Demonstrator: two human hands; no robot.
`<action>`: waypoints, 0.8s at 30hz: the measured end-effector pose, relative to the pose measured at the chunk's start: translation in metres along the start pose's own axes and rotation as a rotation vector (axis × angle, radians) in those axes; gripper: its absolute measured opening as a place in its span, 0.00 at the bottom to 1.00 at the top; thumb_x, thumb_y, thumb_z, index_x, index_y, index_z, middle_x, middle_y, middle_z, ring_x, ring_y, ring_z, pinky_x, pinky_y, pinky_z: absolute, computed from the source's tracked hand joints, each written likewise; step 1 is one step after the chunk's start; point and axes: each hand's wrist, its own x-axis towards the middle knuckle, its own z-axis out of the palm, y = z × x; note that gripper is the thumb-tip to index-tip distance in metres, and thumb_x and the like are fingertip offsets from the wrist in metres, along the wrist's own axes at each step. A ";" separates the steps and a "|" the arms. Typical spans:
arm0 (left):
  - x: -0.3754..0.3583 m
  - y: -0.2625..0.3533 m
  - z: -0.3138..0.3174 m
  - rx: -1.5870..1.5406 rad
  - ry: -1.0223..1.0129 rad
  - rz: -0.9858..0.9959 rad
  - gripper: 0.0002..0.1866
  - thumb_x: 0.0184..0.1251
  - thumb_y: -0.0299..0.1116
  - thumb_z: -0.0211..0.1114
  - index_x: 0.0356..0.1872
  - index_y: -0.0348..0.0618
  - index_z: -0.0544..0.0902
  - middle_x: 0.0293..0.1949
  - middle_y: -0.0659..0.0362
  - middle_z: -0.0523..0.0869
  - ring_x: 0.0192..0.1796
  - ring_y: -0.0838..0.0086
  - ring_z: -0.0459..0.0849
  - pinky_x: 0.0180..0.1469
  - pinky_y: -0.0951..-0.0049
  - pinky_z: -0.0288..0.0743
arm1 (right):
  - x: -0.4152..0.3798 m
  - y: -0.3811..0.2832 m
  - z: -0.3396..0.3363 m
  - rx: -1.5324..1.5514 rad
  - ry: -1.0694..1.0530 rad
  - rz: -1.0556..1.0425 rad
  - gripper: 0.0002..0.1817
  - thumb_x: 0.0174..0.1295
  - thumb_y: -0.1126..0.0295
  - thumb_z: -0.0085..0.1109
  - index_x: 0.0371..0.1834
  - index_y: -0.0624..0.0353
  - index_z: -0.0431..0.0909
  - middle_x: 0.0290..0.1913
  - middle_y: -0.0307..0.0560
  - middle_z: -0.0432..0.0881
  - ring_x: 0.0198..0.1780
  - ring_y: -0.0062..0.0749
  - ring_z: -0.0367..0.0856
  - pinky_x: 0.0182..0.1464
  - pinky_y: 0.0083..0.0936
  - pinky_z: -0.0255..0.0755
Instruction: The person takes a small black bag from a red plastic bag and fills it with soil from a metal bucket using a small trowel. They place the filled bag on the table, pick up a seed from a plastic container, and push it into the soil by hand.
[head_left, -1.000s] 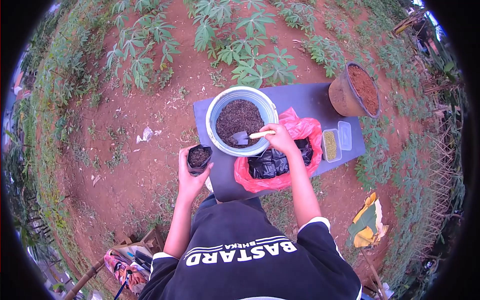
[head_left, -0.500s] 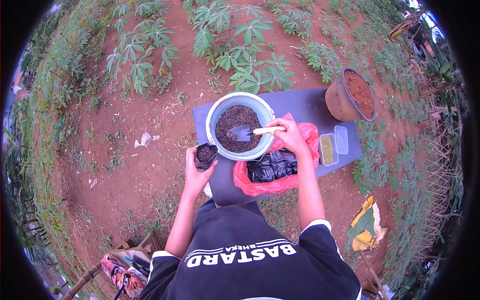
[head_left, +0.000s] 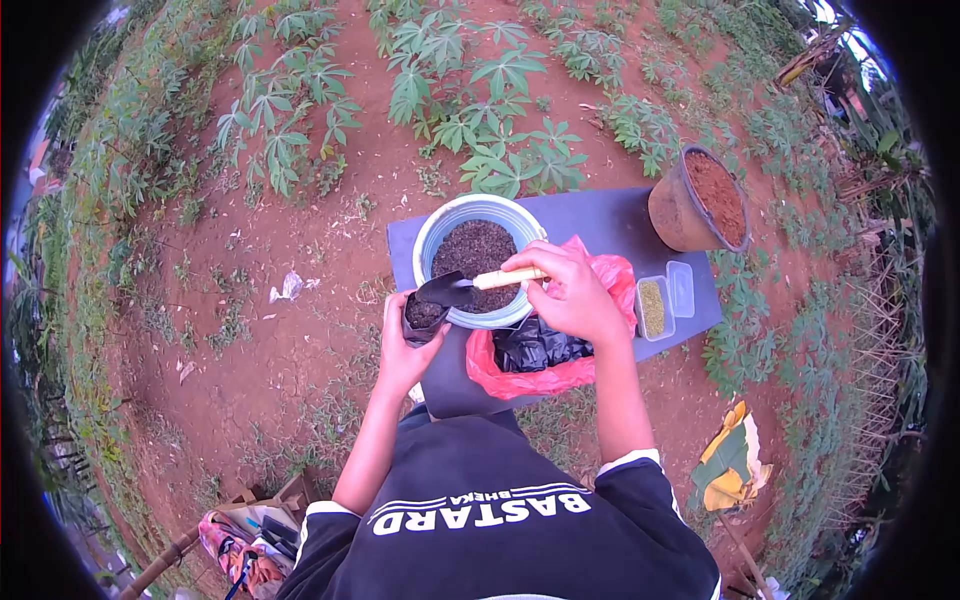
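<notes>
- R hand (head_left: 578, 300): grip closed on wooden handle of trowel (head_left: 492, 279); fingers on top, thumb side under; not wide.
- Trowel blade (head_left: 447, 289): dark w/ soil; sits over near-L edge of bucket, its tip end at mouth of small black bag (head_left: 418, 335); looks roughly level; amt of soil on it hard to tell.
- L hand (head_left: 400, 358): grip curved round small black bag, mouth up; dark soil visible inside; bag held off worktop, just beside bucket.
- Step in hand (my read): moving soil by trowel from bucket to small black bag; blade is at the mouth.
- Next move calls for: L grip firm but not squeezing, mouth kept wide; blade fully over opening, then slow tilt; thin bag wall could fold & spill soil.
- Bucket (head_left: 480, 203): pale, upright on worktop (head_left: 615, 208); dark soil (head_left: 472, 243) inside, below rim.
- Pink plastic bag (head_left: 515, 384): open, nr side of bucket, partly under R forearm; black plastic bundle (head_left: 530, 346) inside.
- Further R: clear box (head_left: 654, 309) w/ greenish-yellow granules; lid (head_left: 681, 289) beside it; big pot (head_left: 674, 213) of reddish soil, tilted, at worktop's far R end.
- Beyond: leafy plants (head_left: 510, 165) in red ground.
</notes>
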 end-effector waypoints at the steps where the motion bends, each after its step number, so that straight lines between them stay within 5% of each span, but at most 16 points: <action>1: 0.001 0.003 -0.001 0.003 0.003 0.005 0.31 0.53 0.21 0.76 0.58 0.38 0.71 0.52 0.55 0.73 0.58 0.68 0.78 0.63 0.69 0.71 | 0.000 -0.006 -0.001 -0.011 0.002 -0.012 0.15 0.53 0.85 0.56 0.44 0.65 0.82 0.40 0.51 0.83 0.42 0.42 0.83 0.45 0.31 0.75; 7: 0.005 0.005 -0.005 0.090 -0.018 0.117 0.34 0.55 0.19 0.76 0.61 0.40 0.68 0.55 0.58 0.74 0.57 0.74 0.79 0.60 0.72 0.75 | -0.005 -0.021 -0.002 -0.089 0.069 -0.187 0.13 0.56 0.84 0.56 0.45 0.64 0.80 0.41 0.50 0.82 0.45 0.49 0.82 0.48 0.39 0.74; 9: 0.004 0.013 -0.004 -0.032 0.002 0.073 0.32 0.52 0.20 0.76 0.58 0.38 0.71 0.53 0.54 0.73 0.58 0.66 0.78 0.63 0.69 0.70 | -0.009 -0.029 -0.007 -0.104 0.101 -0.220 0.14 0.56 0.85 0.57 0.45 0.64 0.80 0.42 0.50 0.82 0.46 0.48 0.82 0.49 0.39 0.74; 24: 0.000 0.053 -0.001 0.223 0.046 0.337 0.35 0.48 0.20 0.77 0.60 0.40 0.72 0.53 0.49 0.74 0.58 0.57 0.78 0.63 0.63 0.71 | -0.017 -0.061 -0.045 -0.322 0.087 -0.350 0.18 0.49 0.86 0.57 0.44 0.62 0.82 0.44 0.48 0.83 0.45 0.44 0.81 0.46 0.39 0.70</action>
